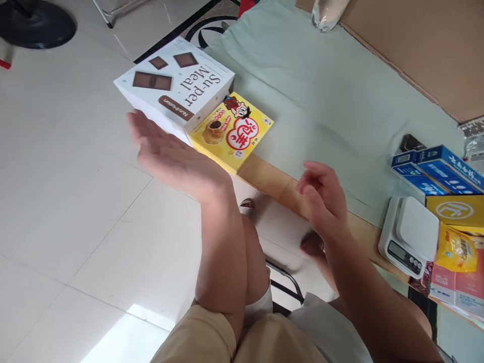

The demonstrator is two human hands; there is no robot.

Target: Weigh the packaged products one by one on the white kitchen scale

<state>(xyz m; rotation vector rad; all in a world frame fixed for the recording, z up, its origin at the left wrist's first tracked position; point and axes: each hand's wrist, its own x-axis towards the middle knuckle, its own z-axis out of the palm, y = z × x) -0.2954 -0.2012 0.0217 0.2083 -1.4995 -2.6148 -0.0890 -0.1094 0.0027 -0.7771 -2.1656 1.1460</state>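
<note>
My left hand (177, 159) is stretched out flat, palm up, at the near side of a white box (151, 103) printed with chocolate squares and "Su-per Meal". Whether it touches the box's side I cannot tell. Against the white box lies a flat yellow box (234, 133) with a cartoon figure and red lettering, at the table edge. My right hand (325, 199) hovers by the table's front edge with loosely curled fingers, thumb apart and nothing visible in it.
A white kitchen scale (410, 237) stands on the right of the green-covered table (302, 126). Beside it are blue boxes (440, 169), a yellow box (454, 209), a yellow packet (457, 249) and pink boxes (449, 282). Brown cardboard (416, 50) lies at the back.
</note>
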